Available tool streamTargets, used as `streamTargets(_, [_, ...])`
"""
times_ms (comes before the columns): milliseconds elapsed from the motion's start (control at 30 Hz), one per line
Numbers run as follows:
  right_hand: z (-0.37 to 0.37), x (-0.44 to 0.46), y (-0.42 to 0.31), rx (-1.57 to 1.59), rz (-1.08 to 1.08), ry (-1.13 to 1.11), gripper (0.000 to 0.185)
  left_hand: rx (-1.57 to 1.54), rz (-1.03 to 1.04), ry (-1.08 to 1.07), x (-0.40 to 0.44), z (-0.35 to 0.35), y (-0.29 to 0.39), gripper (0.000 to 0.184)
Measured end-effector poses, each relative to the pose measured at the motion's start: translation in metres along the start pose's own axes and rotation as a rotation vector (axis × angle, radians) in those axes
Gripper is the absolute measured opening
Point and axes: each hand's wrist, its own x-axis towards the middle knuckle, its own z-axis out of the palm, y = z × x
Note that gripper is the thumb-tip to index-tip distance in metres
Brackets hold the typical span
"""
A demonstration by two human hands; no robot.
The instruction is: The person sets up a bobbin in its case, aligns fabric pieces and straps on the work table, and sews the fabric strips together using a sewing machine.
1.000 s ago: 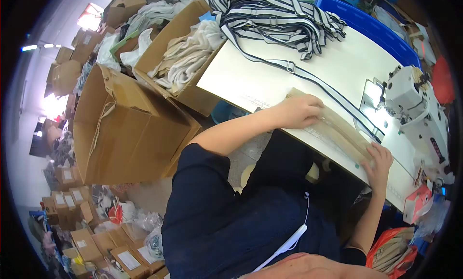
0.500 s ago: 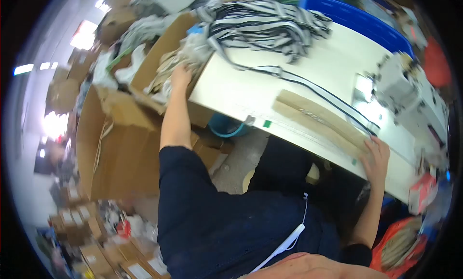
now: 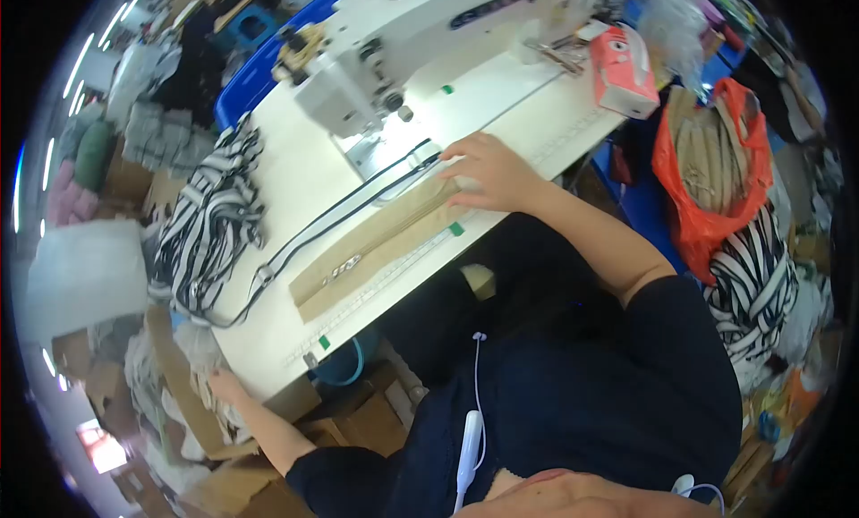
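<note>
On the white table lies a beige fabric strip [image 3: 380, 236] with a zipper along it and a metal slider near its left end. My right hand [image 3: 492, 174] is at the strip's right end, thumb over the fabric and fingers apart. Its fingertips reach the end of a black-and-white striped strap [image 3: 331, 216], which runs left through a buckle to a heap of striped straps [image 3: 210, 218]. My left hand [image 3: 228, 388] is down in a cardboard box beside the table, at beige fabric [image 3: 234, 422]. Its fingers are too small and partly hidden to read.
A white sewing machine [image 3: 358, 80] stands behind the strip. At the back is a blue bin [image 3: 234, 97], and a pink box [image 3: 622, 71] sits on the right. A red bag [image 3: 707, 236] of beige pieces hangs beyond the table edge. A ruler [image 3: 385, 281] runs along the front edge.
My view has swung right, bringing the sewing machine and red bag more fully in. My right hand stays by the strip's end, and my left hand is still in the box.
</note>
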Motion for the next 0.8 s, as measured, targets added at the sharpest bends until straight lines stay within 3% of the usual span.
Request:
streamTargets(367, [0.000, 0.005, -0.006, -0.048, 0.084, -0.185, 0.037, -0.209, 0.066, 0.157, -0.028, -0.022, 0.030, 0.036])
streamTargets(433, [0.000, 0.006, -0.006, -0.046, 0.084, -0.200, 0.037, -0.219, 0.116, 0.217, -0.040, -0.049, 0.065, 0.038])
streamTargets(500, [0.000, 0.006, -0.006, -0.044, 0.089, -0.212, 0.036, -0.375, 0.315, 0.409, -0.038, -0.060, 0.091, 0.035])
streamTargets(567, [0.000, 0.006, -0.007, -0.040, 0.096, -0.220, 0.036, -0.580, 0.492, 0.446, -0.052, -0.097, 0.141, 0.032])
streamTargets(700, [-0.001, 0.006, -0.004, -0.020, 0.050, -0.191, 0.037, -0.912, 0.634, 0.524, -0.086, -0.174, 0.215, 0.025])
streamTargets(733, [0.002, 0.006, -0.003, -0.024, 0.043, -0.182, 0.037, -1.012, 0.768, 0.618, -0.103, -0.206, 0.224, 0.020])
streamTargets(767, [0.003, 0.004, -0.002, -0.036, 0.042, -0.173, 0.037, -0.728, 0.833, 0.843, -0.111, -0.232, 0.210, 0.020])
streamTargets(800, [0.004, 0.003, 0.000, -0.039, 0.042, -0.178, 0.037, -0.854, 0.921, 0.906, -0.123, -0.257, 0.212, 0.021])
